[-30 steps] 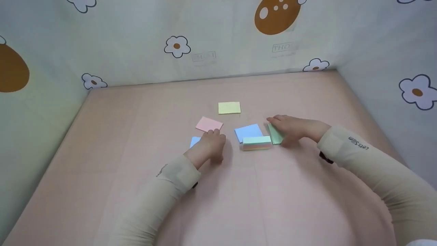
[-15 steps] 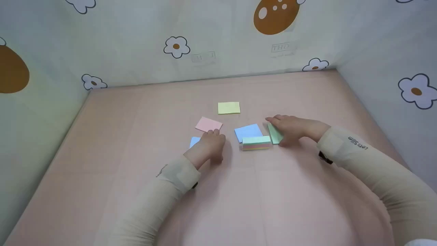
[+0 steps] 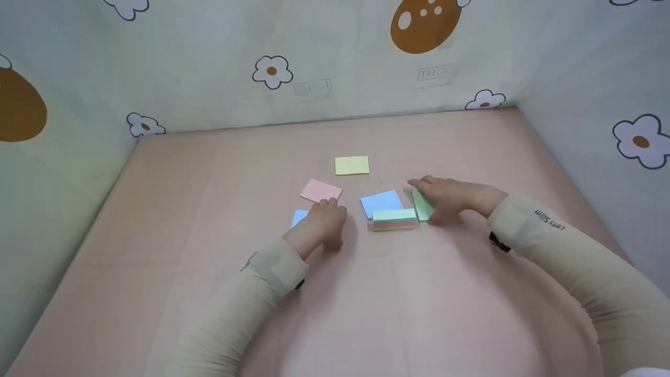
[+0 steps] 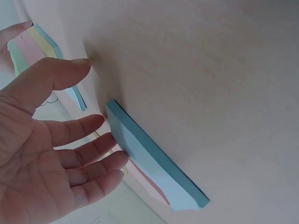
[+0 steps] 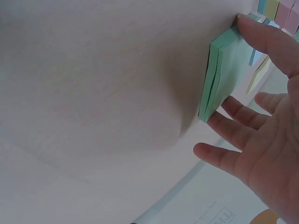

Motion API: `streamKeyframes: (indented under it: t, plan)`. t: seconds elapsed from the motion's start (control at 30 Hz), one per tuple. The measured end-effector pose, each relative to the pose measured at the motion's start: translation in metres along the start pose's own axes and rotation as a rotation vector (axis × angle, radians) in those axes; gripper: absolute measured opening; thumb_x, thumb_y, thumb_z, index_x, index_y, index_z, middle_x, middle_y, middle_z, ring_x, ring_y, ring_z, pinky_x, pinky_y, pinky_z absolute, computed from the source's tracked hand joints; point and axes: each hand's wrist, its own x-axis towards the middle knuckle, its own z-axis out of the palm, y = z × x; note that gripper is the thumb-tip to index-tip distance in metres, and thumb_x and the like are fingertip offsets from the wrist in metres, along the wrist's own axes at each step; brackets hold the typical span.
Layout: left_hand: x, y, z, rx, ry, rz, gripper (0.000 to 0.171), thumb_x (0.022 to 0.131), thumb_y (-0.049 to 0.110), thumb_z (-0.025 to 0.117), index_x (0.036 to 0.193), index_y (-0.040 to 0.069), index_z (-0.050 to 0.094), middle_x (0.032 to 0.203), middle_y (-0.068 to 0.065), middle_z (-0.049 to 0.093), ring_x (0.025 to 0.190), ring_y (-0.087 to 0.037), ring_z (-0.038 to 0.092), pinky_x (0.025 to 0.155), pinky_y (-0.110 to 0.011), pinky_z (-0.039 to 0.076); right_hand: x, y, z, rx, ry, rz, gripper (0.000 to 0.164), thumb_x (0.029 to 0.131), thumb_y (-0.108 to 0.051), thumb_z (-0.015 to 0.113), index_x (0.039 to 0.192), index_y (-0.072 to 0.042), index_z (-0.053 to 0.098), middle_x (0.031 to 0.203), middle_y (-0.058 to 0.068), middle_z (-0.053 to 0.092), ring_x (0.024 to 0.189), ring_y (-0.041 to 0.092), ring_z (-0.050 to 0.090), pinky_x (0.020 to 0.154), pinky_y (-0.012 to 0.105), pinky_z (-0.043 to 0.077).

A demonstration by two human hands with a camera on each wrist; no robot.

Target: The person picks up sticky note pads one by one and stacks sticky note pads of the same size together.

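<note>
In the head view my left hand (image 3: pixel 325 220) is over a blue sticky note pad (image 3: pixel 299 217), most of which it hides. In the left wrist view the fingertips meet one side of that blue pad (image 4: pixel 154 154), while the thumb stands apart from it. To the right, my right hand (image 3: pixel 447 196) holds a green sticky note pad (image 3: pixel 422 206) between thumb and fingers. The right wrist view has the thumb at one end of the green pad (image 5: pixel 226 70) and two fingertips at the other end.
A multicoloured block of sticky notes (image 3: pixel 393 220) stands between the hands, in front of another blue pad (image 3: pixel 381 203). Behind the left hand lies a pink pad (image 3: pixel 320 190), and farther back a yellow pad (image 3: pixel 352 165). Patterned cloth walls (image 3: pixel 209 68) border the pinkish tabletop (image 3: pixel 209 209).
</note>
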Motion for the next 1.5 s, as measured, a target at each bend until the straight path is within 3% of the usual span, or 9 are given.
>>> streamKeyframes:
  t: [0.4,0.83,1.3,1.5]
  plan:
    - [-0.0013,0.0005,-0.0005,0.004,0.002,0.002,0.053,0.075,0.021,0.072,0.119,0.000,0.051,0.108,-0.014,0.048,0.095,-0.024,0.041,0.089,-0.035,0.038,0.0002,-0.0006,-0.0009,0.013,-0.026,0.033,0.086,0.079,-0.017,0.069,0.146,-0.008,0.015,0.144,0.017,0.028,0.129,0.035,0.031,0.103,0.052,0.025]
    - [-0.0031,0.0008,-0.0026,-0.017,-0.003,0.005,0.052,0.075,0.018,0.072,0.118,0.000,0.050,0.109,-0.014,0.047,0.097,-0.025,0.041,0.093,-0.036,0.037,0.0004,-0.0011,-0.0005,0.031,-0.034,0.049,0.085,0.079,-0.016,0.067,0.146,-0.009,0.014,0.146,0.016,0.026,0.130,0.034,0.030,0.104,0.052,0.025]
    - [-0.0018,0.0009,-0.0024,-0.017,-0.006,-0.002,0.052,0.076,0.019,0.072,0.120,0.000,0.050,0.110,-0.014,0.047,0.098,-0.025,0.042,0.094,-0.037,0.037,-0.0008,0.0013,0.0006,0.035,-0.023,0.027,0.086,0.079,-0.017,0.067,0.146,-0.008,0.014,0.146,0.015,0.026,0.131,0.032,0.027,0.104,0.051,0.024]
    - [-0.0019,0.0010,-0.0012,0.017,-0.001,0.003,0.053,0.075,0.021,0.071,0.119,0.000,0.050,0.109,-0.014,0.047,0.097,-0.025,0.041,0.093,-0.036,0.036,-0.0026,0.0069,-0.0002,0.040,-0.003,-0.016,0.088,0.079,-0.022,0.068,0.146,-0.005,0.013,0.149,0.018,0.019,0.135,0.036,0.018,0.106,0.052,0.020]
